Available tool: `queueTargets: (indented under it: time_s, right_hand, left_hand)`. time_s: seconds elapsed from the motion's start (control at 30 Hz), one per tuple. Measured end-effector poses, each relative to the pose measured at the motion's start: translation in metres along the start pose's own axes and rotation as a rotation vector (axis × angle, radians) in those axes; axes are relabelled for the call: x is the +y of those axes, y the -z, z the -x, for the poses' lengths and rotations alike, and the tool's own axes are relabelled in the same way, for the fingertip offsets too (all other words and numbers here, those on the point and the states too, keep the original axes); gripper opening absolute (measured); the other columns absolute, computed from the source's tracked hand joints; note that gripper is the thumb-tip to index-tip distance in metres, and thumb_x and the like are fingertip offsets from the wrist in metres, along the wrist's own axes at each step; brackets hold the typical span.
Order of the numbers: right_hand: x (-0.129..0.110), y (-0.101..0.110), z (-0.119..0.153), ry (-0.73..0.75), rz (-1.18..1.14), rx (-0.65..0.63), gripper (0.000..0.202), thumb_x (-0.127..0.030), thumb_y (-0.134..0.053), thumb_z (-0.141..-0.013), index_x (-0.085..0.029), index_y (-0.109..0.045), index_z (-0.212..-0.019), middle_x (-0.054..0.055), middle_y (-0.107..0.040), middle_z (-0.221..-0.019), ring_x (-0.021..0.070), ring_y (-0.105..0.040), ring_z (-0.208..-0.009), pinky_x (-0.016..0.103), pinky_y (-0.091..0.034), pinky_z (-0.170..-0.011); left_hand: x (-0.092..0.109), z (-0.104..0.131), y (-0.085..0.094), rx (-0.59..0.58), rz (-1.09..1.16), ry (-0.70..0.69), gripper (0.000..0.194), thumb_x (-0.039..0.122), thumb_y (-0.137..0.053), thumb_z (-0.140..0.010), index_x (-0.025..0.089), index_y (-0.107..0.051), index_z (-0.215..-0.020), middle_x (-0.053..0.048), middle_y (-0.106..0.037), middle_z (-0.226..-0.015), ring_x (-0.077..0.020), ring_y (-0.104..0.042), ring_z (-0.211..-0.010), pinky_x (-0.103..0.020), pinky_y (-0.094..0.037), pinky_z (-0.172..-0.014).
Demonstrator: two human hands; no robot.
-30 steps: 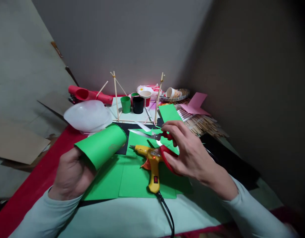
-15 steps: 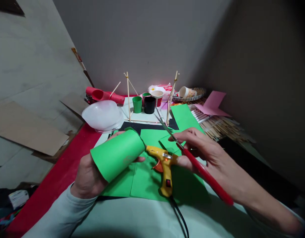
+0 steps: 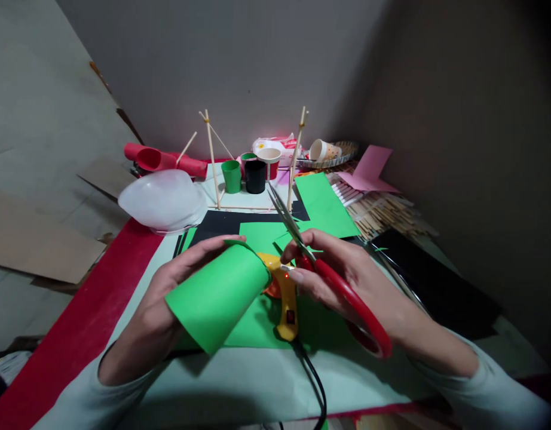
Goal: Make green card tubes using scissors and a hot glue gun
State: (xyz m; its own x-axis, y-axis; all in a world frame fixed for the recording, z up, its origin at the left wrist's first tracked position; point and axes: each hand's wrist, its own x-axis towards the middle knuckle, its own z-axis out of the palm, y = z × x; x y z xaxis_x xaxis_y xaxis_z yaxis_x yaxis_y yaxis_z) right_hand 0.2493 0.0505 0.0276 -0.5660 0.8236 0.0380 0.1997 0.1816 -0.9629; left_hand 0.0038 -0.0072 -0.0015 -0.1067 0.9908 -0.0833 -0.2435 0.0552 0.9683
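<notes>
A green paper-covered cup or tube [image 3: 219, 292] lies tilted in my left hand [image 3: 161, 304], whose fingers wrap round its far side. Red-handled scissors [image 3: 351, 298] are held in my right hand [image 3: 338, 269], blades pointing up and away. The thumb and forefinger of that hand are at the metal part of a yellow glue gun [image 3: 288, 304], which has a small red light lit. The gun's nozzle is hidden behind the rim of the green piece. Green paper sheets [image 3: 257, 328] lie under the gun.
Behind stand a stick frame [image 3: 210, 158], a green cup [image 3: 231, 177] and a black cup [image 3: 255, 177]. White plastic bowls [image 3: 161, 200] sit left; wooden sticks [image 3: 383, 212], pink paper [image 3: 369, 170] and black sheets [image 3: 437, 286] lie right. A black cord [image 3: 318, 379] runs toward me.
The green piece now overlaps the glue gun's nozzle. My right hand has moved to the gun's metal part, and the scissors stand steeper with blades slightly apart. The whole view has shifted.
</notes>
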Motion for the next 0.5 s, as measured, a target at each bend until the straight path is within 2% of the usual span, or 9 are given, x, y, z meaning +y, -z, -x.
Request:
queueTargets:
  time_s: [0.1, 0.2, 0.33, 0.43, 0.5]
  right_hand:
    - [0.001, -0.005, 0.001, 0.039, 0.008, 0.007, 0.029, -0.040, -0.076, -0.090, -0.023, -0.053, -0.098, -0.005, -0.059, -0.073, 0.0093, -0.045, -0.057, 0.023, -0.040, -0.053]
    - [0.004, -0.009, 0.000, 0.100, 0.046, 0.030, 0.030, -0.038, -0.077, -0.089, -0.023, -0.052, -0.098, -0.006, -0.059, -0.074, 0.0097, -0.044, -0.059, 0.024, -0.040, -0.055]
    - [0.006, -0.013, -0.001, 0.183, 0.100, 0.074, 0.026, -0.032, -0.074, -0.090, -0.024, -0.050, -0.097, -0.003, -0.062, -0.082, 0.0110, -0.050, -0.063, 0.025, -0.042, -0.059]
    - [0.008, -0.015, -0.001, 0.267, 0.173, 0.114, 0.018, -0.024, -0.066, -0.091, -0.024, -0.049, -0.097, -0.001, -0.061, -0.086, 0.0121, -0.051, -0.066, 0.026, -0.042, -0.060]
    - [0.009, -0.016, -0.001, 0.296, 0.211, 0.131, 0.017, -0.018, -0.063, -0.089, -0.024, -0.049, -0.097, -0.002, -0.058, -0.082, 0.0129, -0.049, -0.066, 0.026, -0.040, -0.060]
  left_hand:
    - [0.006, 0.007, -0.009, -0.037, -0.378, -0.150, 0.043, 0.035, -0.077, -0.082, 0.029, -0.079, -0.124, -0.005, -0.074, -0.136, -0.0349, -0.067, -0.128, -0.029, -0.061, -0.095]
    - [0.007, 0.014, -0.013, -0.052, -0.563, -0.315, 0.046, 0.040, -0.075, -0.084, 0.030, -0.077, -0.128, -0.002, -0.075, -0.135, -0.0327, -0.068, -0.125, -0.025, -0.060, -0.091]
    - [0.002, 0.016, -0.016, -0.095, -0.673, -0.488, 0.047, 0.028, -0.078, -0.083, 0.030, -0.076, -0.130, 0.001, -0.074, -0.136, -0.0287, -0.067, -0.127, -0.024, -0.052, -0.102]
    - [-0.001, 0.018, -0.019, -0.090, -0.670, -0.487, 0.054, 0.020, -0.082, -0.077, 0.029, -0.076, -0.130, 0.000, -0.074, -0.136, -0.0295, -0.067, -0.126, -0.028, -0.047, -0.111]
    - [-0.002, 0.019, -0.022, -0.064, -0.618, -0.474, 0.058, 0.015, -0.084, -0.072, 0.030, -0.077, -0.128, 0.000, -0.074, -0.135, -0.0304, -0.066, -0.127, -0.030, -0.045, -0.114]
